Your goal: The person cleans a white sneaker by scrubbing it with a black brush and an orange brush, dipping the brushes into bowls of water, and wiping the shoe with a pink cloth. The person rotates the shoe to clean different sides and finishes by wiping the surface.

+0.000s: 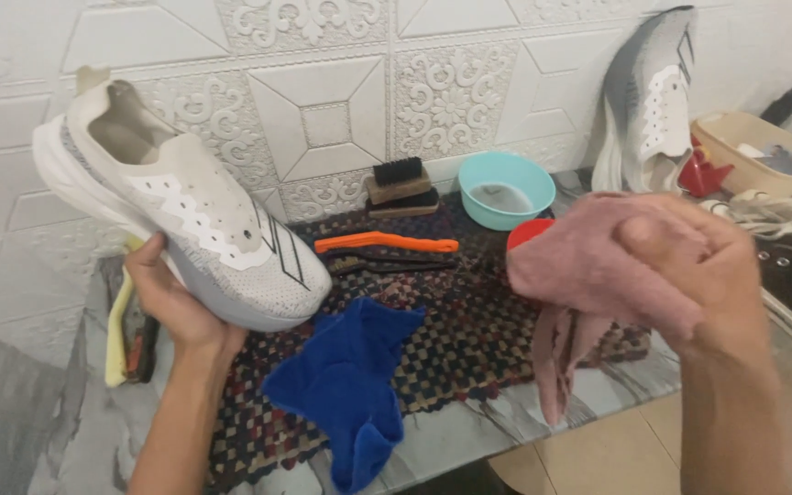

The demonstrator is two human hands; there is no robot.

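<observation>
Pink cloth (598, 266) bunched in the right hand (689, 266), its fingers closed tight around the wad with a tail of fabric hanging below, while the left hand (171, 298) grips a pale grey-and-white sneaker (185, 206) from beneath, fingers wrapped round the sole, lifting it clear of the desk (506, 417) with the toe tilted down toward the middle. Cloth and shoe are well apart at this moment, with no contact between them. The held sneaker has no laces in its eyelets and its upper looks fairly clean, though whether it is wet cannot be told. On the woven mat (469, 339) below lie a crumpled blue cloth (350, 385), an orange-handled brush (385, 243) and a dark one just beside it; two wooden scrub brushes (401, 186) and a teal bowl (506, 188) holding a little liquid sit against the tiled wall. A second matching sneaker (653, 101) stands on end against the wall at the right, near a beige tub (753, 151) and a tangle of white laces (772, 215). Judging by the layout, washing appears largely over and wiping is in hand; relacing both shoes looks still undone
</observation>
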